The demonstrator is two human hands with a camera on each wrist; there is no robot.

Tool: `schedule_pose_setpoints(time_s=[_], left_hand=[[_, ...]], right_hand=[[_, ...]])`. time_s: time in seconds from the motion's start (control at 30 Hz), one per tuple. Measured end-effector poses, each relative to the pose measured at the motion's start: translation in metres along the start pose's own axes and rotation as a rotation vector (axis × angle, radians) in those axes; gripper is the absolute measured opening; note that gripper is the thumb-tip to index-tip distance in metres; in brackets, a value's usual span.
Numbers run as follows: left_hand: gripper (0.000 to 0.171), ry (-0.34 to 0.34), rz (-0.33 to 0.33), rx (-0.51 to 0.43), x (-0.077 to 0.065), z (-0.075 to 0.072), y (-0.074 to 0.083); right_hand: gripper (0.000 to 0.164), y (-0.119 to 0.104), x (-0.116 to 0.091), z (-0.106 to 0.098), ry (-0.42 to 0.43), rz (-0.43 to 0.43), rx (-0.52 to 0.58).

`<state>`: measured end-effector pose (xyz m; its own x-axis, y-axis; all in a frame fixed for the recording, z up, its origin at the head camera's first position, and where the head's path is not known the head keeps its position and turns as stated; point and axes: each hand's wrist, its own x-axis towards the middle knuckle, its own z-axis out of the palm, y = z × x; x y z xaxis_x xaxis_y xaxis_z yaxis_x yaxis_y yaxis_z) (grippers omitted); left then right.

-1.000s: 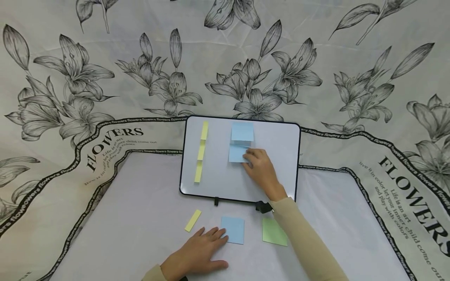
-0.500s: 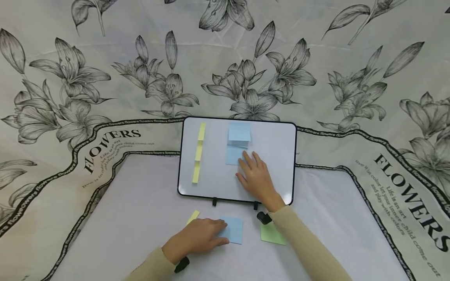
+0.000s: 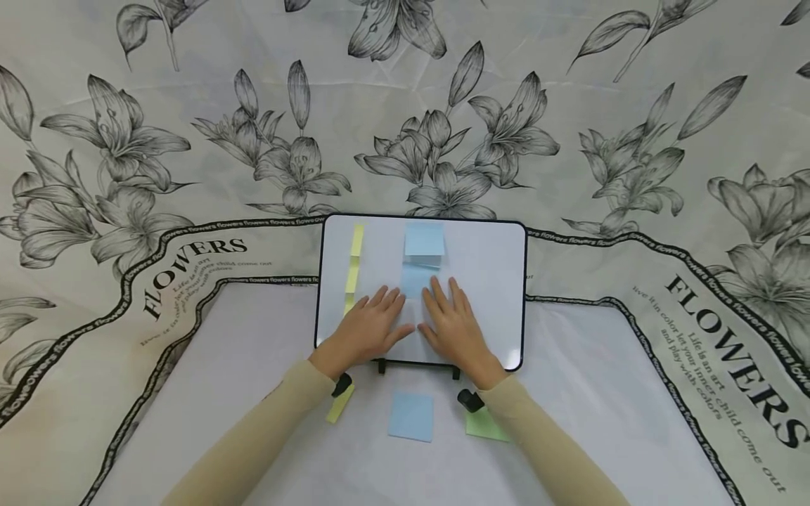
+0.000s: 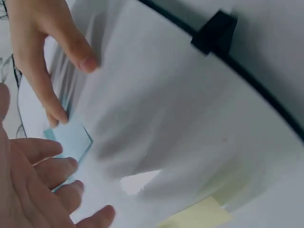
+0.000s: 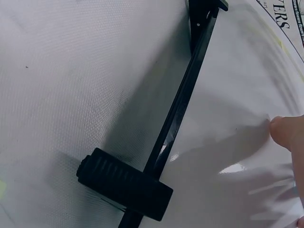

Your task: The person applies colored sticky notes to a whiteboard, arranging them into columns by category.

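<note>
1. Nearest, on the white table [image 3: 285,450], lie a yellow strip [image 3: 341,405], a blue square [image 3: 410,417] and a green note [image 3: 487,425], side by side, probably for easy reach. The arms partly cover the strip and the green note.
2. Behind them, black feet [image 3: 382,365] grip the lower edge of a whiteboard [image 3: 493,281], seemingly to prop it up.
3. Before the board, the left hand [image 3: 368,327] and right hand [image 3: 458,330] face each other, thumbs almost meeting, fingers extended, pinching nothing; perhaps to smooth or steady.
4. Just beyond their fingertips, on the board, is the lower blue note [image 3: 415,281]; whether both hands touch it, I cannot tell.
5. Above it hangs another blue note [image 3: 425,240], its bottom edge lifting, likely stuck only along the top.
</note>
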<state>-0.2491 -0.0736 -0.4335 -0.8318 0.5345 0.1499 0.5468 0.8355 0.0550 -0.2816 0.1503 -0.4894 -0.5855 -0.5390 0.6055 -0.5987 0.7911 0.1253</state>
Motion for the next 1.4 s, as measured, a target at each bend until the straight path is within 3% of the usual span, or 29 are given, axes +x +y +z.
schedule_pose_setpoints(time_s=[0.17, 0.4, 0.63, 0.8, 1.07, 1.23, 1.4], left_hand=[[0.079, -0.058, 0.008, 0.002, 0.028, 0.000, -0.006], [0.080, -0.046, 0.005, 0.013, 0.053, -0.001, -0.008], [0.078, -0.018, 0.004, -0.007, 0.064, -0.005, -0.005], [0.077, -0.007, 0.008, 0.009, 0.070, -0.006, 0.001], [0.077, -0.045, -0.018, -0.012, 0.076, -0.003, 0.014], [0.077, -0.045, -0.029, -0.058, 0.084, -0.003, 0.024], [0.077, -0.039, -0.029, -0.077, 0.090, -0.004, 0.030]], right_hand=[[0.074, -0.001, -0.002, 0.001, -0.033, 0.004, 0.004], [0.073, -0.001, -0.004, 0.000, -0.060, 0.015, 0.014], [0.084, -0.002, -0.004, 0.000, -0.041, 0.004, 0.009], [0.091, -0.002, -0.004, -0.001, -0.082, 0.016, -0.007], [0.075, -0.004, -0.005, -0.006, -0.097, 0.019, 0.028], [0.076, -0.004, -0.005, -0.006, -0.151, 0.047, 0.057], [0.078, -0.003, -0.006, -0.005, -0.119, 0.035, 0.098]])
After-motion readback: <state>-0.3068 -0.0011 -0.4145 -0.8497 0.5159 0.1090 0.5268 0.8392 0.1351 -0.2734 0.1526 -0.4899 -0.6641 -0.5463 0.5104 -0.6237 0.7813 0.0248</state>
